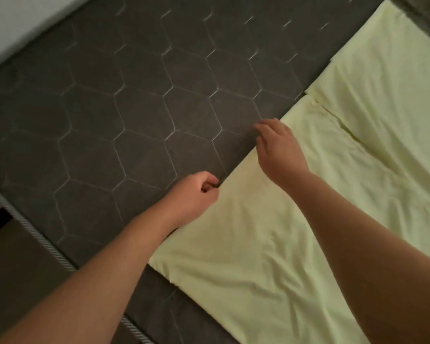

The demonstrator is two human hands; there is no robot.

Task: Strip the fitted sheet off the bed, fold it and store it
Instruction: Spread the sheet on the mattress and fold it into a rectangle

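Observation:
A pale yellow-green fitted sheet (296,234) lies folded in a long strip on the bare dark grey mattress (124,115), running from the near right to the far right. My left hand (196,194) has its fingers curled and pinches the sheet's left edge. A little farther along the same edge, my right hand (278,147) is over the fabric with fingers slightly bent; whether it grips the sheet is unclear. Another folded layer (382,78) of the sheet lies beyond a crease at the far right.
The mattress has a quilted hexagon pattern and a corded edge (32,227) at the near left. Beyond that edge there is a dark floor or bed frame (13,259). A pale wall (13,23) runs along the far left.

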